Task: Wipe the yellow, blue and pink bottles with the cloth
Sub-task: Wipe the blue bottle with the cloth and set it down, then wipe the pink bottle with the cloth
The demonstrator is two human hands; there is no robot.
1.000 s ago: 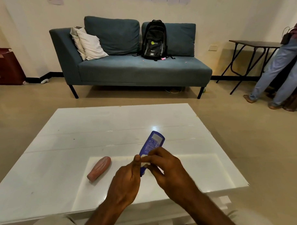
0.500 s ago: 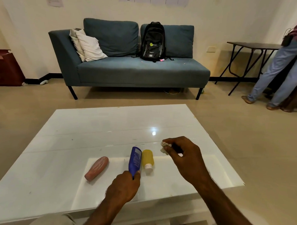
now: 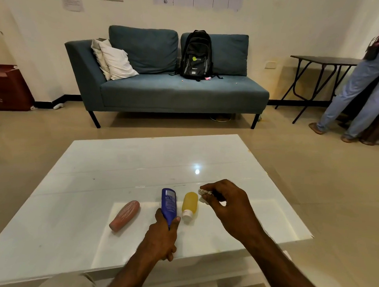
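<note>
Pink bottle (image 3: 125,215) lies on its side at the left of the white counter (image 3: 119,162), apart from both hands and untouched. Next to the right, the blue bottle (image 3: 169,203) lies lengthwise on the counter, label up, with its near end wrapped in the curled fingers and thumb of the left hand (image 3: 162,237). A second ago this bottle was raised between both hands with the cloth at its lower end; it has since been brought down, which suggests that its wipe is finished and it is being set aside. The yellow bottle (image 3: 189,203) lies just beside it on the right, parallel, with a narrow gap between them and its white cap toward the person. The cloth (image 3: 203,195), a small white wad, is pinched in the fingertips of the right hand (image 3: 227,207), which has drawn away from the blue bottle and now hovers at the far end of the yellow one; whether cloth and bottle touch cannot be told. By position the yellow bottle appears the likelier next object, though the pink one, well apart from the cloth, may equally remain to be wiped.
</note>
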